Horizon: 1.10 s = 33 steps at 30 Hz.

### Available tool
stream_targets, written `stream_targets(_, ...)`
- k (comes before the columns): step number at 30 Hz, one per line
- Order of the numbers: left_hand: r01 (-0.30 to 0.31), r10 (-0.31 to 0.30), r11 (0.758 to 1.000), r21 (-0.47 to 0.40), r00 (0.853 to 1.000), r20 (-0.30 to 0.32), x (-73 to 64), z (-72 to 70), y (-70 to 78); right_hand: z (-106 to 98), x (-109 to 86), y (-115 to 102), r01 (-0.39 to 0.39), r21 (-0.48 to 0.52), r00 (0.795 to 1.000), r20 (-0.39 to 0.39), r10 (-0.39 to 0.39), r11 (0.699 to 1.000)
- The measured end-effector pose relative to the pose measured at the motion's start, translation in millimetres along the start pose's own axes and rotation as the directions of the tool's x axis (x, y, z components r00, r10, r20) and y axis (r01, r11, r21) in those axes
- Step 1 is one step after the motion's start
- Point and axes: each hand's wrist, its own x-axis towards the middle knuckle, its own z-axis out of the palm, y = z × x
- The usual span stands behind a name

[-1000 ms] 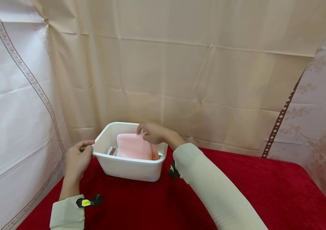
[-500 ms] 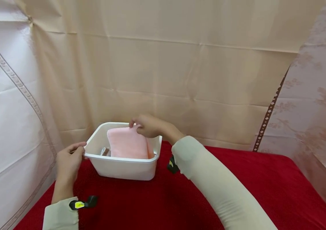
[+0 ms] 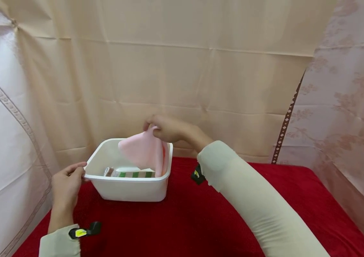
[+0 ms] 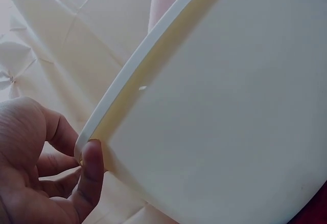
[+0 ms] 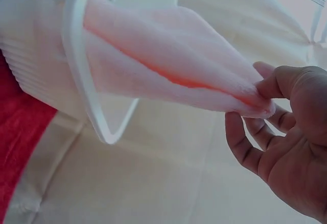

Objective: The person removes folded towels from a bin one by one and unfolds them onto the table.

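Observation:
A white plastic basin (image 3: pixel 127 189) stands on a red cloth. My left hand (image 3: pixel 67 185) pinches its left rim between thumb and fingers, as the left wrist view also shows (image 4: pixel 56 168). Above the basin's right side, my right hand (image 3: pixel 169 128) pinches a folded pink cloth (image 3: pixel 145 150) by its top edge. The pink cloth hangs down into the basin, its lower end hidden behind the front wall. An orange-red inner layer shows along its fold in the right wrist view. Under it in the basin lies a green, white and brown striped cloth (image 3: pixel 135 174).
The red cloth (image 3: pixel 201 214) covers the table and reaches far to the right. Beige curtain (image 3: pixel 185 71) hangs close behind the basin. Pale hangings close off the left side, and a floral one (image 3: pixel 345 100) the right.
My right hand has raised the pink cloth, which now hangs from its pinched edge and uncovers the striped cloth. My left hand stays on the rim. The head view has swung right.

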Motion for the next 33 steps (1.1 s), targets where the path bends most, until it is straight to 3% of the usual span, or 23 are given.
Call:
stream_targets(4,0.0,0.0,1.0,0.01,1.0,0.007,1.4,-1.3,-1.0,-14.1,-8.8,1.8,0.015,0.011,0.999,-0.039,-0.014,1.0)
stream_targets(9,0.0,0.001,0.999,-0.038,1.0,0.013,3.3,-2.7,-2.1,-30.1,-23.7,5.0,-0.007,0.032,0.997,-0.073,0.009,0.999)
stream_targets(18,-0.01,0.01,1.0,-0.022,1.0,0.025,2.8,0.8,-2.2,-53.1,-64.1,25.0,-0.048,0.112,0.981,-0.18,0.068,0.993)
stream_targets(25,0.002,-0.002,1.0,0.012,1.0,0.023,2.4,1.8,-2.1,-61.2,-101.5,45.9,-0.157,0.234,0.96,-0.193,0.205,0.959)
stream_targets(33,0.003,-0.002,1.0,-0.005,1.0,0.023,1.8,1.9,-1.9,-67.1,-132.1,62.4,-0.186,0.225,0.954,-0.193,0.231,0.957)
